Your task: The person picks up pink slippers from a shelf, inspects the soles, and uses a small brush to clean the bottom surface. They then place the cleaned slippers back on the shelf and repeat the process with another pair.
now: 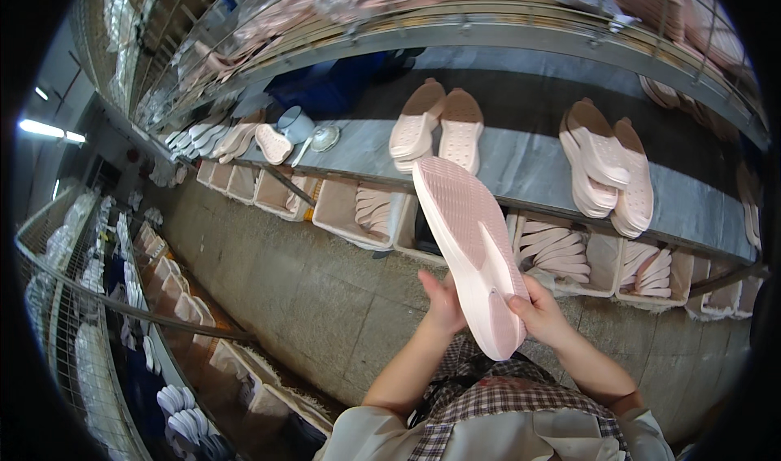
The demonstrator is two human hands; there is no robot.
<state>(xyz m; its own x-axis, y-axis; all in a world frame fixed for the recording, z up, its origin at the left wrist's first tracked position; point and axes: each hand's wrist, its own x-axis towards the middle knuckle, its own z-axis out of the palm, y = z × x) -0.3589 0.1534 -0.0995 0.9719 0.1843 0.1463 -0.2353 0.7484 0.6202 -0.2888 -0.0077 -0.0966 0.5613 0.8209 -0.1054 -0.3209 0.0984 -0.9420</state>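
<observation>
A pale pink shoe sole (468,241) is held upright, tilted to the left, with its patterned underside facing me. My right hand (537,310) grips it near the lower end, thumb on the face and the other fingers partly behind. At the sole's left edge is my left hand (443,305), its thumb stretched away; its other fingers are partly hidden behind the sole, and it looks open. Just beyond stands a pair of pink soles (461,127) on the grey worktop (521,148). Another cluster of soles (606,164) lies farther right on that worktop.
Bins of sole pieces (557,249) sit below the worktop. A light blue cup (294,125), a small lidded dish (325,139) and a dark blue crate (317,87) stand at the back left. Overhead runs a loaded shelf (390,34); a wire rack (61,298) stands at left.
</observation>
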